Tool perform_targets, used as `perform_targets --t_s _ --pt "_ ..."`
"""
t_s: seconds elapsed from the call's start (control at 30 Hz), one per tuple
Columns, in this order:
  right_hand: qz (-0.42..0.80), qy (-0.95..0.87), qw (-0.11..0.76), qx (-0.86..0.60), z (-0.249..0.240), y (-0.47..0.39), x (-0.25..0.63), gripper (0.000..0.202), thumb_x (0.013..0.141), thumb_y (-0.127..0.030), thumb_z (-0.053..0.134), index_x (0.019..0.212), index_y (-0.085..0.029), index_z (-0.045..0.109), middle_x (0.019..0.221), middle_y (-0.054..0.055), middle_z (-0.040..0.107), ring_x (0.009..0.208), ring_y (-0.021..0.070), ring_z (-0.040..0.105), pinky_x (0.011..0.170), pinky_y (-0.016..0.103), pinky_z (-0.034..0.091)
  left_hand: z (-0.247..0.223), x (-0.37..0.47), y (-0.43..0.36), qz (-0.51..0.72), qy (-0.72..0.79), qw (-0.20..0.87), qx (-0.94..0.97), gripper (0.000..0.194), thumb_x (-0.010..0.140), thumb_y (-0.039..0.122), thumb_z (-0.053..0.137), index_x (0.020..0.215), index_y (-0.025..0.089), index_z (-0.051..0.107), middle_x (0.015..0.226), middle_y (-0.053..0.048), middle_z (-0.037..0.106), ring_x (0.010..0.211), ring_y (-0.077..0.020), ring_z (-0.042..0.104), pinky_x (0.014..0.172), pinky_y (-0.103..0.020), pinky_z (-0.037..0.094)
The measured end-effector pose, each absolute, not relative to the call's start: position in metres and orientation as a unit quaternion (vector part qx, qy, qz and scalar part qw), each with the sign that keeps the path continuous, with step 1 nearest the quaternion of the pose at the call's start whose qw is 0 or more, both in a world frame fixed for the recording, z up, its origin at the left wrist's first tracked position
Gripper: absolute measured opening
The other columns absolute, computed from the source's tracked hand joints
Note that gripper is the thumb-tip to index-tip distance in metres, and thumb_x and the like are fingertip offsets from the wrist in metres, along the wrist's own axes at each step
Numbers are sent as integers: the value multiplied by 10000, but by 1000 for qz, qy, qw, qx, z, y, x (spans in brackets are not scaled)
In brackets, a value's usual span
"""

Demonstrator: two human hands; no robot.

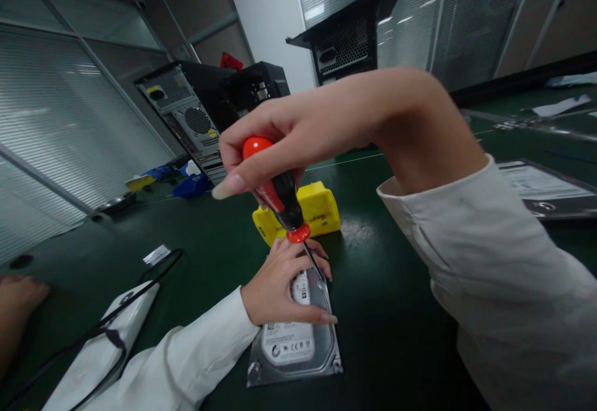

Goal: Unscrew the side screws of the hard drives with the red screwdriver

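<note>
A hard drive (321, 349) with a white label lies on the dark green tabletop. My left hand (284, 286) spans its far half, with the thumb along the right side and the fingers over the far end, holding it. In my right hand (284, 137) is a red and black screwdriver (282, 196), its handle wrapped by the fingers. The shaft slants down to the drive's far right corner, where its tip meets the drive. Whether a screw sits under the tip is too small to tell. A yellow bin (321, 209) stands just beyond my left hand.
To the left are a white device (97, 355) with a black cable, and another person's hand (21, 293). Black computer cases (196, 112) stand at the back. A blue bin (192, 185) sits near them, and a labelled metal unit (541, 184) lies at the right.
</note>
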State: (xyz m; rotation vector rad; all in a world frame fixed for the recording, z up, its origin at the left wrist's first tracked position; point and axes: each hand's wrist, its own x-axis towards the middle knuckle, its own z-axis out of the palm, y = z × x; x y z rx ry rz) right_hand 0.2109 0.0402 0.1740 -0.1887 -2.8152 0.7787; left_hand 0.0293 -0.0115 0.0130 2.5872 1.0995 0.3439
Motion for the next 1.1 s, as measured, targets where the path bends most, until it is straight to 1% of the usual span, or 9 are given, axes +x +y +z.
perform_targets --t_s 0.1,0.17,0.4,0.57,0.73,0.87,0.93,1.0,1.1 --pt "294 -952 91 -9 174 41 214 80 899 -157 444 890 -109 507 855 4 549 748 70 548 619 146 480 13 29 -12 116 385 159 902 538 575 588 726 982 249 632 1129 -51 536 1087 -273 462 937 -402 321" --pt "319 -944 84 17 173 40 217 46 881 -110 445 887 -107 490 877 1 529 763 74 540 638 152 481 13 28 -12 111 384 164 902 539 579 590 723 983 246 629 1133 -53 534 1087 -276 463 931 -402 332" --pt "352 -929 104 -43 171 41 218 177 871 -131 494 1041 -142 444 966 -14 511 857 65 538 685 106 483 14 29 -15 111 387 152 903 537 570 595 726 976 255 636 1126 -49 540 1083 -273 461 939 -409 311" --pt "341 -930 121 -66 169 43 217 244 858 -149 527 1092 -126 461 948 -17 529 816 44 540 652 68 465 14 30 -17 108 383 150 905 532 580 594 722 977 251 630 1121 -52 539 1084 -269 462 941 -411 300" --pt "384 -915 122 -13 167 43 220 413 814 -106 549 1197 -108 392 1019 11 540 920 126 590 715 180 515 14 28 -17 109 384 158 903 532 577 582 730 977 245 632 1130 -56 542 1098 -271 459 944 -405 311" --pt "451 -887 89 43 167 42 222 383 800 -16 496 1156 -119 397 1024 39 567 1014 178 578 803 284 526 14 28 -18 112 386 159 902 540 575 591 725 981 246 633 1138 -60 543 1103 -280 458 945 -405 316" --pt "443 -892 88 6 169 41 221 283 826 -70 519 1089 -148 449 1009 37 588 1010 173 586 766 250 536 13 29 -18 115 382 157 903 539 576 592 724 981 249 632 1134 -58 543 1096 -276 461 942 -406 317" --pt "412 -907 86 -29 171 40 218 163 864 -187 534 1018 -157 491 983 25 600 961 151 602 714 195 534 13 30 -17 117 383 154 903 540 575 593 724 983 252 631 1131 -56 543 1086 -271 464 941 -407 318" --pt "371 -926 73 -28 174 39 213 139 897 -270 498 917 -134 521 901 7 604 818 99 613 633 135 503 14 31 -16 116 390 153 901 540 570 592 726 981 254 633 1134 -53 541 1081 -270 463 941 -407 321"
